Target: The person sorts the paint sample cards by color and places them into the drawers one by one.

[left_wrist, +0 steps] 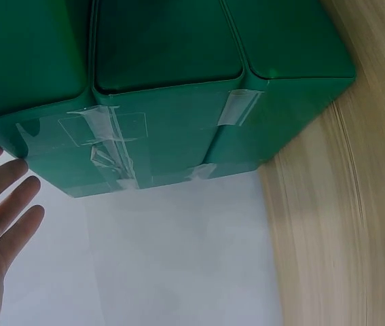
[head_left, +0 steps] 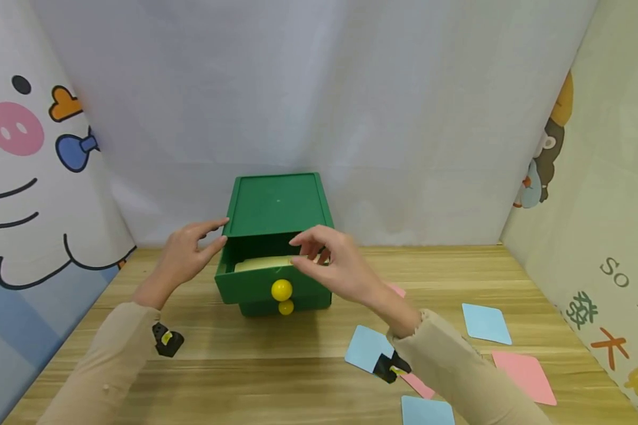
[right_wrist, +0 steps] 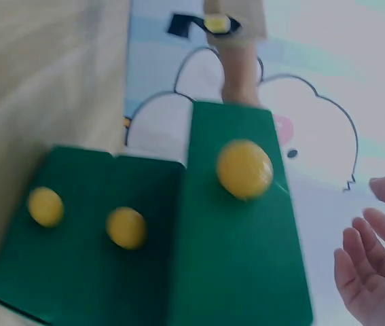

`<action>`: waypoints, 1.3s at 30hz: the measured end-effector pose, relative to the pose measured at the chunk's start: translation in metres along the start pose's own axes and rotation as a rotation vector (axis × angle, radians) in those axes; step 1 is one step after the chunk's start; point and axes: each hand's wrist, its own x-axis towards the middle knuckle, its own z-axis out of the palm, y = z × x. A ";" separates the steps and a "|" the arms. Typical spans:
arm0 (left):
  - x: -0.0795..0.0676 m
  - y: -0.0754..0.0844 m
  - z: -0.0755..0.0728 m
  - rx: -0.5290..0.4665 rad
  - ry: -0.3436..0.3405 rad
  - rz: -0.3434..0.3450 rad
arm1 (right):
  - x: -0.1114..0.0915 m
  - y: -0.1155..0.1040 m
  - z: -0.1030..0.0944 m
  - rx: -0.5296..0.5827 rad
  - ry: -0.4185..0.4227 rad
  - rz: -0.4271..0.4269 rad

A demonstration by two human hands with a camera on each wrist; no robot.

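Observation:
A green cabinet of stacked drawers (head_left: 278, 203) stands on the table, with round yellow knobs (head_left: 282, 290) on the drawer fronts. Its top drawer (head_left: 266, 282) is pulled out, and a pale yellow edge of something (head_left: 263, 263) shows inside. My left hand (head_left: 187, 251) reaches to the cabinet's left side, fingertips right at the upper edge, fingers extended. Over the right part of the pulled-out drawer hovers my right hand (head_left: 336, 260), its fingers loosely bent with nothing between them. Clear tape (left_wrist: 114, 146) runs across the green drawer bodies in the left wrist view.
Blue square cards (head_left: 486, 323) and pink ones (head_left: 523, 376) lie scattered over the right side of the wooden table (head_left: 234, 372). A white cloth (head_left: 404, 147) hangs behind the cabinet, and printed cartoon panels (head_left: 37, 195) stand at the sides.

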 end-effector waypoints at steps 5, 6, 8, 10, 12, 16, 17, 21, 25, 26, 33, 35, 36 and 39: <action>0.001 0.001 0.000 0.003 -0.001 0.005 | -0.026 0.003 0.021 0.024 0.078 0.017; 0.001 0.001 0.000 0.002 -0.002 0.004 | -0.030 0.004 0.026 0.017 0.095 0.032; 0.001 0.001 -0.001 0.002 -0.005 0.003 | -0.037 0.006 0.035 -0.001 0.143 0.064; 0.000 0.001 -0.001 0.003 -0.004 0.002 | -0.043 0.008 0.045 -0.015 0.197 0.104; 0.000 0.001 -0.002 0.004 -0.006 -0.001 | -0.048 0.011 0.054 -0.029 0.251 0.146; 0.000 0.001 -0.002 0.009 -0.007 -0.005 | -0.052 0.014 0.070 -0.009 0.335 0.218; 0.000 0.001 -0.002 0.009 -0.006 -0.004 | -0.052 0.014 0.073 0.000 0.357 0.239; 0.000 0.001 -0.001 0.010 -0.001 0.001 | -0.052 0.016 0.088 0.070 0.434 0.325; 0.001 0.001 -0.001 0.007 0.009 0.005 | -0.051 0.019 0.100 0.083 0.489 0.348; 0.001 0.001 -0.001 0.008 0.010 0.005 | -0.051 0.019 0.103 0.069 0.500 0.345; 0.001 0.002 -0.001 0.004 0.002 -0.008 | -0.046 0.022 0.111 -0.091 0.574 0.294; 0.000 0.002 -0.001 0.001 -0.001 -0.014 | -0.045 0.023 0.112 -0.111 0.585 0.284; 0.000 0.002 -0.001 0.001 -0.001 -0.015 | -0.044 0.023 0.112 -0.117 0.587 0.280; 0.000 0.002 -0.001 -0.002 0.009 -0.014 | -0.042 0.025 0.112 -0.141 0.585 0.273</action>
